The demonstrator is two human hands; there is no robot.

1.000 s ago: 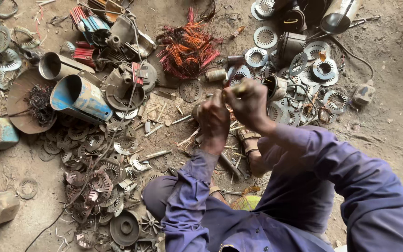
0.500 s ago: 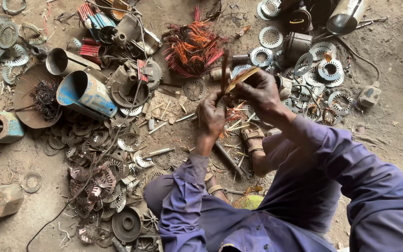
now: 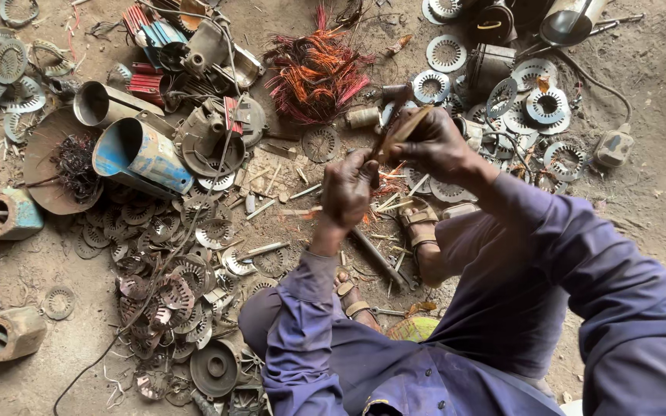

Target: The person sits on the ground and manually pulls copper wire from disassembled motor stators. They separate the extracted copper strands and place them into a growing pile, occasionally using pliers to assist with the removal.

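Two hands work close together over a dirt floor (image 3: 657, 200) strewn with motor scrap. Right hand (image 3: 435, 142) is clenched round a wooden handle (image 3: 404, 129), raised above the left; the metal head (image 3: 397, 92) at its far end looks like a hammer's, hard to be sure. Left hand (image 3: 348, 189) is fisted lower down, gripping something thin and upright, possibly a chisel or rod; the hand hides most of it, can't tell. The held tool sits between the two hands, just above the person's sandalled foot (image 3: 418, 227), probably so that the blow lands on the piece steadied below.

Person sits low, knees apart, purple sleeves (image 3: 580, 262), with the work centred between the legs for reach.

Materials: copper wire bundle (image 3: 314, 69), red-orange and frayed, piled apart from the steel. Round stamped laminations (image 3: 447, 52), thin, slotted and grey, lie scattered on the right; rustier ones (image 3: 171, 277) are heaped on the left. Blue steel can (image 3: 142, 154) lies on its side, open end showing, with a plain grey tube (image 3: 102, 104) beside it. Two cast housings (image 3: 11, 333), dusty and blocky, sit far left. Sorting by metal seems to be the logic: copper in one place, plates in another.
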